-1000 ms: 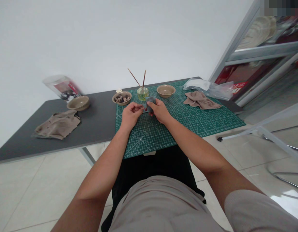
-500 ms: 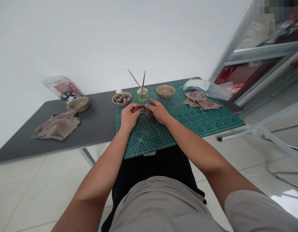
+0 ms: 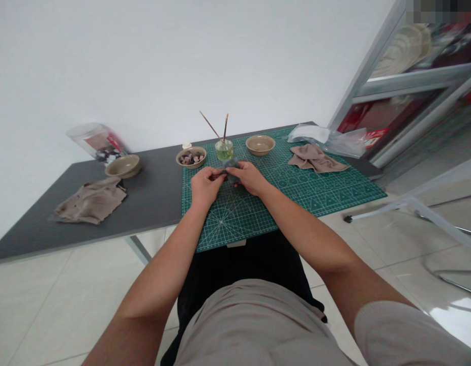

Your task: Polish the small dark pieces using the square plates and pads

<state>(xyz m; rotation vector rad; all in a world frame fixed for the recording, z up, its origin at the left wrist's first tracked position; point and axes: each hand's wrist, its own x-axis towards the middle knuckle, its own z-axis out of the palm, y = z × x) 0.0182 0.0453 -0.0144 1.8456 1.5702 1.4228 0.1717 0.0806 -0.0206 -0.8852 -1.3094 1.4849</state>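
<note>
Grey piece (image 3: 232, 170) sits between the two hands above the green cutting mat (image 3: 296, 190); the right hand (image 3: 251, 178) grips it between thumb and fingers, hiding part of it; the left hand (image 3: 205, 185) has its fingers bent and drawn together at its near side, and whether they pinch something small I cannot tell. Just beyond stands the glass jar (image 3: 224, 151) with two thin sticks (image 3: 225, 127); the bowl of dark and pale lumps (image 3: 191, 163) is left of it, with a small white object (image 3: 187, 146) behind, and a second bowl (image 3: 260, 151) is right of it. A brown cloth (image 3: 315, 158) and a clear plastic bag (image 3: 336, 140) lie farther right; another cloth (image 3: 92, 201), a third bowl (image 3: 123, 173) and a clear container (image 3: 96, 142) are at left on the dark table (image 3: 155, 188). Compared with one second ago, the hands are closer together; the piece now meets the left fingertips.
</note>
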